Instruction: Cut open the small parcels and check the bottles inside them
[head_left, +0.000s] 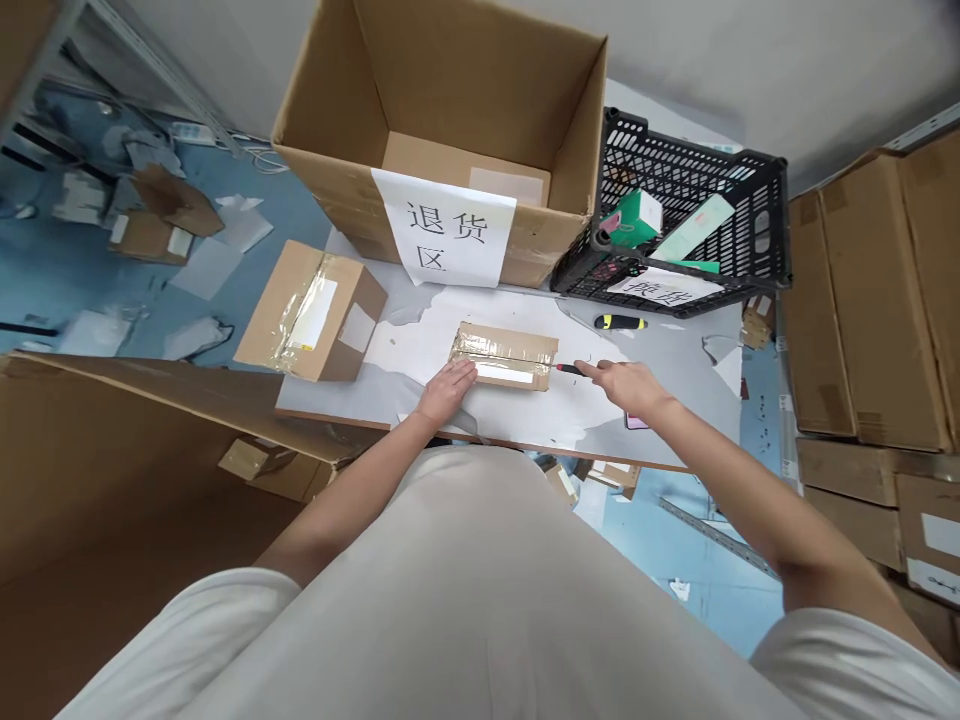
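Note:
A small taped cardboard box (517,345) with a white label lies on the table (360,392) in front of me. My left hand (448,388) rests on its left end, fingers stretched out over the edge. In my right hand (619,383) is a slim red and black cutter (570,369), its tip at the box's right end, by the tape seam. The fingers of that hand are closed round the handle.
A large open carton (330,180) with a paper sign stands at the back. Beside it are a black crate (772,230) holding green boxes and a yellow-black tool (621,322). A taped box (255,320) sits left; stacked cartons (877,310) stand right.

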